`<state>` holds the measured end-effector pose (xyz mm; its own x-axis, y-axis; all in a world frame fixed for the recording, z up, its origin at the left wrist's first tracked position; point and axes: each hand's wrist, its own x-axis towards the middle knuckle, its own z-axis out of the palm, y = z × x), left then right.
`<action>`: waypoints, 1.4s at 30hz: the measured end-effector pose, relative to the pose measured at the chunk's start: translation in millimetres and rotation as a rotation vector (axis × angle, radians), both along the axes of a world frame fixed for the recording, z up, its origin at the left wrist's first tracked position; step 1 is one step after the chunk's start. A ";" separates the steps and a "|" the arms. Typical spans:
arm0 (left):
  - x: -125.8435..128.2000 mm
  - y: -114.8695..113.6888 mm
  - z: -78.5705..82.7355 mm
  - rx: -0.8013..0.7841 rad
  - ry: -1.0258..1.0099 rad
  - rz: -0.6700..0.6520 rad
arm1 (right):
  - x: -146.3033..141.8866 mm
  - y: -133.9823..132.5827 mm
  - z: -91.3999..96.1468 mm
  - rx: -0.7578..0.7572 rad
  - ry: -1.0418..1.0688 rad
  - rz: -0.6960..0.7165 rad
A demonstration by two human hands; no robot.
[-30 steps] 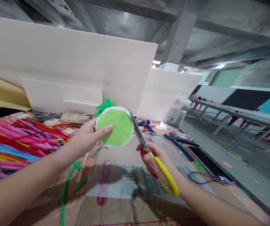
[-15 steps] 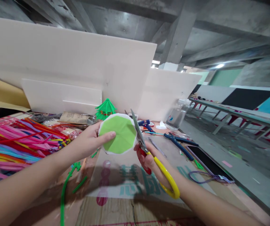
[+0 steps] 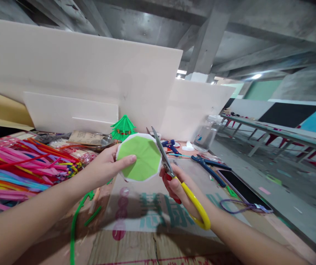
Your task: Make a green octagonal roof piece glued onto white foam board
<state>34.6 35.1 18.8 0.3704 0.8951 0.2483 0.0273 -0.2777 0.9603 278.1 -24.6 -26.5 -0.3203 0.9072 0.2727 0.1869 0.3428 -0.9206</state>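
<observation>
Over cardboard (image 3: 152, 243), left hand (image 3: 105, 167) pinches green disc (image 3: 142, 156); right hand (image 3: 178, 187) grips scissors (image 3: 169, 169) at rim.

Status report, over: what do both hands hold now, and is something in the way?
Left hand grips green paper disc. Right hand holds scissors, blades at disc's right edge. Nothing between them; small green tree behind.

Craft workshop in bare industrial hall, pretty sure. Raw concrete beams (image 3: 209, 40) overhead, long worktables (image 3: 279, 133) down side, bench covered in cardboard (image 3: 135, 246), huge pipe cleaner pile (image 3: 22, 165), blue pliers (image 3: 206, 163), yellow-handled scissors (image 3: 187, 192), white foam boards (image 3: 91, 73) propped up.
</observation>
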 end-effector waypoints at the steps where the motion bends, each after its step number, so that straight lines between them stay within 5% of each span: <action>1: -0.1 0.0 0.2 0.001 0.000 0.002 | -1.2 -0.9 1.3 -0.015 0.011 -0.011; 15: -12.7 14.3 -9.0 -0.020 0.022 -0.048 | -6.8 -1.8 7.4 -0.091 0.042 -0.078; 22: -24.9 29.4 -11.0 0.054 0.017 -0.089 | -2.1 1.7 7.6 0.041 -0.018 -0.102; 27: -26.0 30.4 -8.0 0.052 0.010 -0.094 | 17.0 23.4 8.2 0.154 -0.367 -0.244; 32: -23.6 30.8 -5.6 0.076 -0.017 -0.045 | 47.5 54.1 -10.2 0.225 -0.849 -0.280; 37: -23.4 33.0 -6.6 0.058 -0.037 -0.036 | 63.4 67.2 -25.9 0.215 -0.965 -0.224; 42: -20.6 30.4 -4.0 0.053 -0.016 -0.084 | 46.3 54.4 -21.2 0.291 -0.964 -0.196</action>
<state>14.0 65.5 14.8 0.4395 0.8463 0.3008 -0.0134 -0.3287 0.9443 324.4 29.9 -47.7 -0.3733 0.9069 0.1955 0.8799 0.4128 -0.2351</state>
